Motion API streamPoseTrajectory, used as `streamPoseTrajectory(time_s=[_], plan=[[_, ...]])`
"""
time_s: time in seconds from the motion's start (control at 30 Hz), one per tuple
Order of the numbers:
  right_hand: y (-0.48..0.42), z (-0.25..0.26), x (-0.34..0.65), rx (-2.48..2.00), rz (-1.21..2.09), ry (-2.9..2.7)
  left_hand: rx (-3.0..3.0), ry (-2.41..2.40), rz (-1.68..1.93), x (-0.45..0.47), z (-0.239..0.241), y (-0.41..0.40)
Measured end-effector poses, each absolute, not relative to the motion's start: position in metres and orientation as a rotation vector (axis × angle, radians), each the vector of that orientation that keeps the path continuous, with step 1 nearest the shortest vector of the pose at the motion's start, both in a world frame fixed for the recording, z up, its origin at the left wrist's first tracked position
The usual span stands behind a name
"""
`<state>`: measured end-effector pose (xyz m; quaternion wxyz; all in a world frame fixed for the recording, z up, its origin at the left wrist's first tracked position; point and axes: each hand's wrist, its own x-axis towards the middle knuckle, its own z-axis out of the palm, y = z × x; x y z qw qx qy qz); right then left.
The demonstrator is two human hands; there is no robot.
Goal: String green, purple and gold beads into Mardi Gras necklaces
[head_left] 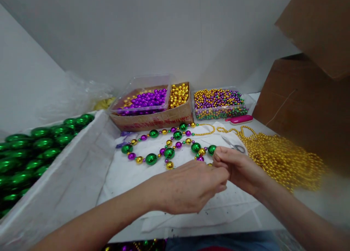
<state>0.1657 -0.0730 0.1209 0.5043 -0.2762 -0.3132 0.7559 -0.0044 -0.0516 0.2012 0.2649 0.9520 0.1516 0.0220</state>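
A bead necklace (151, 159) of large green, purple and gold balls with small beads between lies in curves on a white cloth (123, 181). A thin gold bead chain (205, 125) joins its far end. My right hand (240, 165) is closed, its fingertips pinched at the strand's near end beside a green ball. My left hand (191, 187) is closed and crosses in front, fingertips meeting the right hand's. What its fingers hold is hidden. Scissors (236, 146) lie just beyond my right hand.
At left stands a white foam box (79, 171) of big green balls. Behind are a cardboard box (153, 121) with purple and gold balls and a clear tub (218, 107) of mixed beads. Gold chains (284, 161) pile up at right, near a pink-handled tool (240, 119) and cardboard (308, 109).
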Motion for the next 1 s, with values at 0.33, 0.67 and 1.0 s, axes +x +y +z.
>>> streamPoseTrajectory(time_s=[0.33, 0.67, 1.0], plan=[[-0.074, 0.113, 0.178, -0.7, 1.902, -0.815, 2.221, 0.517, 0.216, 0.004, 0.186, -0.028], [-0.092, 0.13, 0.167, -0.945, 1.248, -1.182, 1.38, 0.751, 0.442, 0.008, 0.151, -0.024], [-0.162, 0.03, 0.118, -0.841, 1.155, -0.891, 0.881, 0.782, 0.553, -0.009, 0.096, -0.039]])
